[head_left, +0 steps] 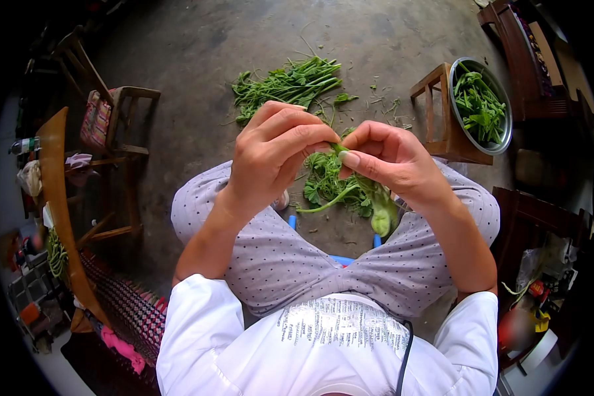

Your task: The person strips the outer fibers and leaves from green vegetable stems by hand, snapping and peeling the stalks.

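Observation:
My left hand (277, 145) is closed in a pinch on one end of a green leafy stem (338, 147). Opposite it, my right hand (396, 158) grips the same stem between thumb and fingers. A pale green leaf (383, 214) hangs below my right hand and looks joined to that stem, though the fingers hide the join. On the floor beyond my hands lies a pile of green leafy stalks (290, 82). Loose leaves and stem scraps (330, 178) lie between my legs, partly covered by the hands.
To the right, a metal basin (508, 135) of green pieces rests on a wooden stool (472, 148). A chair (112, 115) stands at the left, near a wooden table edge (66, 218). Dark wooden furniture (521, 72) is at the far right. Bits of stem litter the concrete floor (198, 72).

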A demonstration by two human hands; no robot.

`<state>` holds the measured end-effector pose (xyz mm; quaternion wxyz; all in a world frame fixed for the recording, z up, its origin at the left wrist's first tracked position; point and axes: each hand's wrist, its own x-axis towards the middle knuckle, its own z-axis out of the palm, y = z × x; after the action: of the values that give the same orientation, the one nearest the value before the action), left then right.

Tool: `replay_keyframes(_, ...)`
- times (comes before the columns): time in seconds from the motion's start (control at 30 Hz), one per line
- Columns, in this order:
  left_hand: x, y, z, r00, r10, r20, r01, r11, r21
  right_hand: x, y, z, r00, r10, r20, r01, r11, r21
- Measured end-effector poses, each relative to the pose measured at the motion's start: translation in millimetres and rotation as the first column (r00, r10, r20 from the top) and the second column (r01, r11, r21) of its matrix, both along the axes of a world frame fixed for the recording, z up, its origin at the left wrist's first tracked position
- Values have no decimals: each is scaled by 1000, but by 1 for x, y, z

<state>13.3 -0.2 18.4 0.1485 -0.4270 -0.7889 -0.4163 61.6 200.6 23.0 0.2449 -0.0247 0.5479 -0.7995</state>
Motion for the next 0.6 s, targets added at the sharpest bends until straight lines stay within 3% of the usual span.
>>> replay_keyframes(0.1,6,1,-2,997,23,80,-25,999,22,-1,0,4,999,7,39,-7,1000,13)
replay_keyframes(0.17,11,6,-7,879,-86,468,-69,950,304,0,-4,2,999,-34,5,34,997,-76)
replay_keyframes(0.2,12,10,-9,882,-87,463,-66,951,303,-1,-6,2,999,-35,-2,35,996,-77)
replay_keyframes(0.27,14,18,-15,685,-345,642,-129,809,573,-1,-8,3,993,-29,113,46,987,-152)
replay_keyframes(0.3,13,17,-18,582,-433,688,-122,790,601,-2,-8,2,989,-36,140,62,980,-187)
replay_keyframes(0.33,14,17,-18,584,-433,687,-119,791,600,-3,-8,2,990,-38,137,63,980,-188)
replay_keyframes(0.4,16,20,-15,243,-644,725,-329,649,686,-5,-9,2,985,-119,128,134,985,-111)
replay_keyframes(0.6,10,18,-12,102,-706,701,-406,614,677,-7,-8,2,989,-97,107,100,995,-20)
